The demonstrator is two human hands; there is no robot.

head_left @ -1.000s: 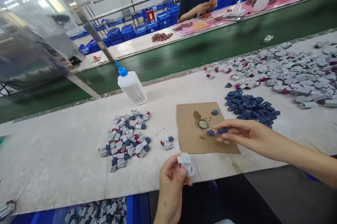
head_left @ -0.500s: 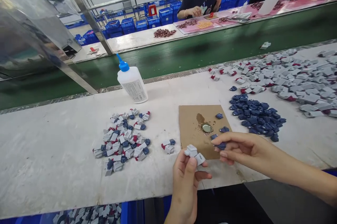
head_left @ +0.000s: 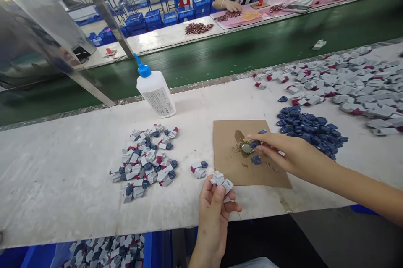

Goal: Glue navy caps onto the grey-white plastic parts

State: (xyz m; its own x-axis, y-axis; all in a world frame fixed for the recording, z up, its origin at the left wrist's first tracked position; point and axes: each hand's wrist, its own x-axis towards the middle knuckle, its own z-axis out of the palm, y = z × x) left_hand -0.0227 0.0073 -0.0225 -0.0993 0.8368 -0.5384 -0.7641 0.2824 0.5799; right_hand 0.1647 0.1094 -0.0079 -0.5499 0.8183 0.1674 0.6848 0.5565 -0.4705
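Note:
My left hand (head_left: pixel 215 209) is closed on a small grey plastic part (head_left: pixel 222 180), held just above the table's near edge. My right hand (head_left: pixel 285 152) reaches over a brown cardboard sheet (head_left: pixel 229 163), pinching a small blue cap (head_left: pixel 255 143) right beside a little metal lid of glue (head_left: pixel 247 148). Another blue cap (head_left: pixel 255 159) lies on the cardboard below the fingers. A heap of blue caps (head_left: pixel 310 129) lies to the right of the cardboard. A heap of grey parts with blue caps on them (head_left: pixel 147 161) lies to the left, with two more (head_left: pixel 199 169) apart from it.
A white glue bottle with a blue nozzle (head_left: pixel 155 91) stands behind the left heap. Many loose grey and red parts (head_left: pixel 349 83) cover the table's right end. A green conveyor belt (head_left: pixel 220 58) runs behind. A blue bin of parts (head_left: pixel 107 253) sits below the table edge. Other people work across the belt.
My right hand moved up and left from beside my left hand to the glue lid, carrying the blue cap. My left hand stayed near the edge with the grey part.

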